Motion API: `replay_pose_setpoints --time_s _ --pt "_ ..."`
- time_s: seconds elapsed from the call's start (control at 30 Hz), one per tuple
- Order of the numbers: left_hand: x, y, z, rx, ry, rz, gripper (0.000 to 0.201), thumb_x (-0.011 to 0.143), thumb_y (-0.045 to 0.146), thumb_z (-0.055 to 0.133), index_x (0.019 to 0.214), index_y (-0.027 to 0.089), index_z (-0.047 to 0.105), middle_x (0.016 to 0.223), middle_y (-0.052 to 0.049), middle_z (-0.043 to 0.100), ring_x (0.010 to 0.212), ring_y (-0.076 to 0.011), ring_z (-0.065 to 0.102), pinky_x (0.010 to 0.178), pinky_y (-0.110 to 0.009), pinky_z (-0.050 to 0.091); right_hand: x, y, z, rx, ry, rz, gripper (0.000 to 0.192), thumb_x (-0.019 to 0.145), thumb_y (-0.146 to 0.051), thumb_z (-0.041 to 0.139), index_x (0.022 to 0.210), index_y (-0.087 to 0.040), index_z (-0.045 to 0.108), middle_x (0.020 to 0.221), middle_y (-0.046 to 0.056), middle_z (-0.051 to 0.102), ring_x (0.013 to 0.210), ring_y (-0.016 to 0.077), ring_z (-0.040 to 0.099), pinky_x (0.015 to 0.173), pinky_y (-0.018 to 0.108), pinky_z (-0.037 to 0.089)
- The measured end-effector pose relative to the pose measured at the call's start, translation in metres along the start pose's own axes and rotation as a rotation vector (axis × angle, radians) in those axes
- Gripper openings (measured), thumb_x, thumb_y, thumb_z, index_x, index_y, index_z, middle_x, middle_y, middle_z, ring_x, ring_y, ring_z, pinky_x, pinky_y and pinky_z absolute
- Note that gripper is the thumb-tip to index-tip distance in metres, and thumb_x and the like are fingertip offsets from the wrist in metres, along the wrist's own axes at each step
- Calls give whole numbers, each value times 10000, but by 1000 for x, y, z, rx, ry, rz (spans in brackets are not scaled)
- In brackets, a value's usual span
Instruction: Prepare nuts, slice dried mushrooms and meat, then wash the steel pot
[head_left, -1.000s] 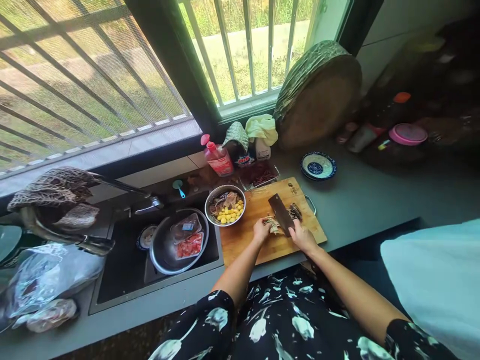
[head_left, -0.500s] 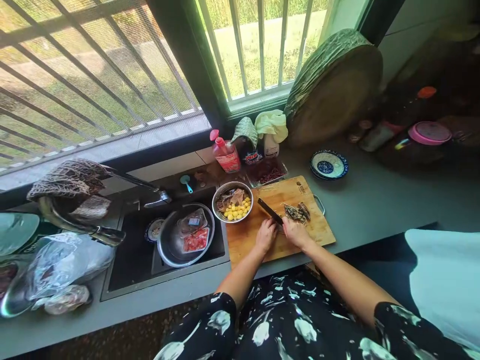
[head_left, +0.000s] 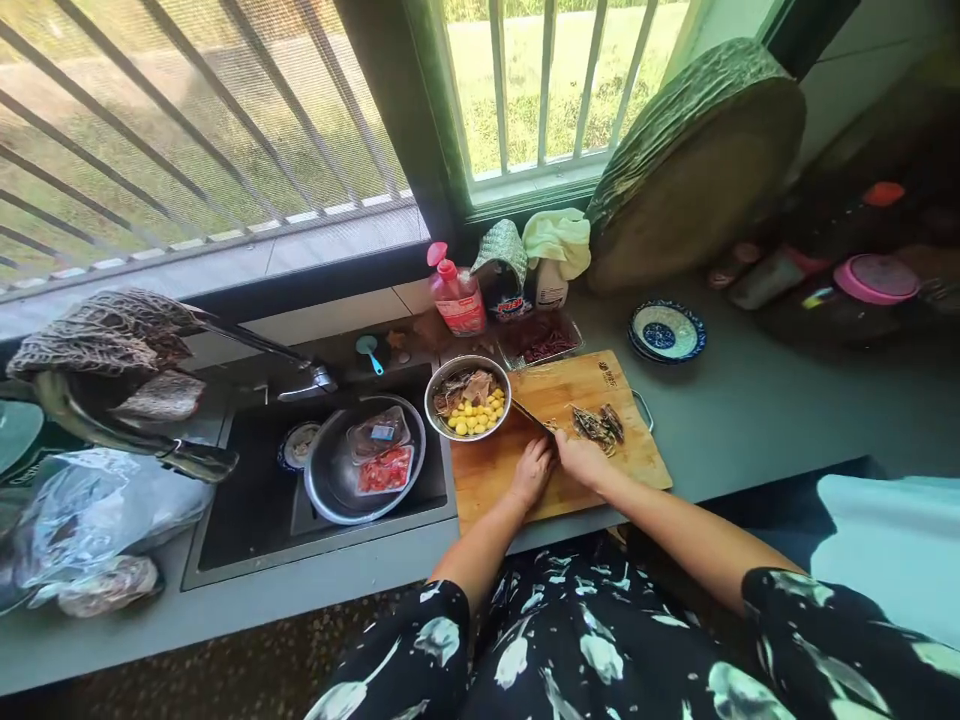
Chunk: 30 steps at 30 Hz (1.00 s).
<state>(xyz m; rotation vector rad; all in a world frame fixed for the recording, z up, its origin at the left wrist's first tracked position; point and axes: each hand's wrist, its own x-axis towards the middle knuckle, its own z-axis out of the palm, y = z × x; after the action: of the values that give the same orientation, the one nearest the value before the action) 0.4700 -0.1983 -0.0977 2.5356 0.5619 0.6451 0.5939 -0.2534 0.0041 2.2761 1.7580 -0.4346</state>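
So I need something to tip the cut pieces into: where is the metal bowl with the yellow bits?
The metal bowl sits at the far left corner of the wooden cutting board, beside the sink, just beyond the left hand.

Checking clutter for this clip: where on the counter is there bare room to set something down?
Bare grey counter lies right of the wooden cutting board, below the blue patterned dish. Another strip runs in front of the dark sink. The window ledge behind, around the pink-capped bottle, is crowded.

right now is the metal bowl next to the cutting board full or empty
Partly full. The metal bowl holds yellow pieces toward its near side and brownish pieces behind them, below the rim.
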Motion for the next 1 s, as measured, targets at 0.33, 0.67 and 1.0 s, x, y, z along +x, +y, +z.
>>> replay_pose_setpoints --time_s 0.33,0.67,1.0 --pt "-3 5 -2 -6 82 -41 244 851 274 413 1028 174 547 1094 -83 503 1110 -207 391 915 -384 416 -20 32 8 80 72 222 240 881 -312 281 1021 -135 363 760 103 624 704 191 623 586 254 405" --pt "10 11 -4 -8 9 70 245 843 303 427 1005 179 562 1024 -75 553 1049 -196 450 909 -390 407 -22 20 9 84 84 143 245 884 -280 243 1030 -143 385 801 108 629 718 204 622 595 271 417" --pt "11 -2 -19 -53 -59 93 218 852 291 409 911 177 585 966 -66 575 1024 -174 476 888 -356 431 -51 17 35 28 -48 163 236 865 -168 237 1011 -115 415 745 142 627 713 230 633 589 302 437"
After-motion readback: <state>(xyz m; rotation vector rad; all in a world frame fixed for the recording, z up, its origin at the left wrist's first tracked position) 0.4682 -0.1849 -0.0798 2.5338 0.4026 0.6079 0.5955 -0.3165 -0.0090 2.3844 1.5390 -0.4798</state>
